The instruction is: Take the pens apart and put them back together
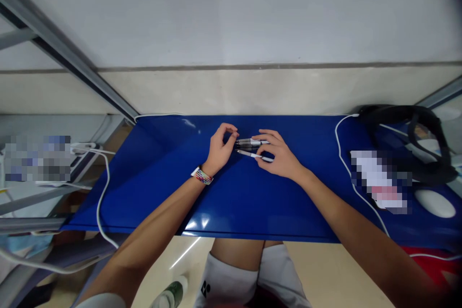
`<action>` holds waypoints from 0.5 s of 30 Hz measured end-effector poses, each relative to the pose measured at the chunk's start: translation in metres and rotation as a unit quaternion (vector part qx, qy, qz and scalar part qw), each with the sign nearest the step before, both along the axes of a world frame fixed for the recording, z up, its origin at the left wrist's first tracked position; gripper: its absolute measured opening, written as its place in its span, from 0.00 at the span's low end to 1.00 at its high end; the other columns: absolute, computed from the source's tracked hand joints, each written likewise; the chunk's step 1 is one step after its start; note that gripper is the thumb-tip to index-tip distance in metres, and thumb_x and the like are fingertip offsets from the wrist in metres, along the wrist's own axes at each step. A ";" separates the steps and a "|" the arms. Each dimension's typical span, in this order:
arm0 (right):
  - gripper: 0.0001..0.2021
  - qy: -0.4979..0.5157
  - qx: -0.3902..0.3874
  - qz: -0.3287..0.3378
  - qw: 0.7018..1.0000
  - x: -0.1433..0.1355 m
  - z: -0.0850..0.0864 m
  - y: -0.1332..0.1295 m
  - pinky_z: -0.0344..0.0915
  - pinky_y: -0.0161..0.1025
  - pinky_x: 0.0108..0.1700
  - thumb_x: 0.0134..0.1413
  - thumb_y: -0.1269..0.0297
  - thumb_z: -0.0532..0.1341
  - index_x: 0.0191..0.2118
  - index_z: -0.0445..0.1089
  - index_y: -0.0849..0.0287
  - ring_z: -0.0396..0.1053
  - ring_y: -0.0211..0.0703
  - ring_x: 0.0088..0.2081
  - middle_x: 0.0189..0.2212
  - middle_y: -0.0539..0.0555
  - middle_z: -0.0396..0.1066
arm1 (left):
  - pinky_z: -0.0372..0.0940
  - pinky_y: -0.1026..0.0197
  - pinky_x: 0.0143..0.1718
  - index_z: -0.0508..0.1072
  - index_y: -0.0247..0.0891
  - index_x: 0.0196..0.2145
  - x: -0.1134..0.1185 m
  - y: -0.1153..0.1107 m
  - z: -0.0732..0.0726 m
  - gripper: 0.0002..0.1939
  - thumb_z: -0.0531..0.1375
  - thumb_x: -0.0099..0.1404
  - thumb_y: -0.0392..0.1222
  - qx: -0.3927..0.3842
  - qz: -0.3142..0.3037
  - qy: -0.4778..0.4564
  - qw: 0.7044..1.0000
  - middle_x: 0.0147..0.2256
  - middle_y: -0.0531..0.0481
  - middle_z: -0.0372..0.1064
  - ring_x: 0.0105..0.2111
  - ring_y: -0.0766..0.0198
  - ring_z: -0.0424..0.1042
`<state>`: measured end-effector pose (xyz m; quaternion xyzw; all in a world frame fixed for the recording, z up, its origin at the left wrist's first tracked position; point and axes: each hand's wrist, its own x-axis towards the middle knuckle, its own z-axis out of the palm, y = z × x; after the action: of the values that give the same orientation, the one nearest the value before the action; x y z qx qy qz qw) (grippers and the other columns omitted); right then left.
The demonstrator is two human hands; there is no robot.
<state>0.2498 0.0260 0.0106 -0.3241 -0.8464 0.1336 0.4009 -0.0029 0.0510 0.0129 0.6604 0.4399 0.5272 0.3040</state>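
Several slim pens [246, 153] with dark tips and pale or grey barrels lie side by side on the blue tabletop [231, 197], their tips pointing left. My right hand [279, 156] has its thumb and curved fingers around the rear parts of the pens, partly hiding them. Close to the tips, on the left, is my left hand [219, 148]. Its fingers are curved, with a gap between them and the thumb, and nothing shows in it. Whether its thumb touches the tips, I cannot tell. A multicoloured band circles my left wrist.
At the right lie a black headset-like strap [429, 125], a blurred flat item [378, 180] and a white mouse [435, 203]. A white cable [339, 147] runs beside them. A wall [231, 91] backs the table; metal posts [72, 48] stand left. A bottle [171, 293] is below.
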 end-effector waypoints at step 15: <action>0.07 0.176 -0.179 -0.118 0.961 0.009 0.008 0.006 0.73 0.45 0.35 0.65 0.56 0.70 0.43 0.82 0.51 0.77 0.47 0.31 0.32 0.52 0.81 | 0.65 0.39 0.68 0.86 0.48 0.47 0.007 -0.010 0.004 0.09 0.68 0.75 0.51 0.062 -0.077 0.087 0.991 0.46 0.46 0.86 0.49 0.50 0.82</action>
<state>0.2592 0.0322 0.0185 -0.4596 -0.6805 0.2899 0.4917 0.0040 0.0410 0.0171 0.7534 0.3784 0.4692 0.2629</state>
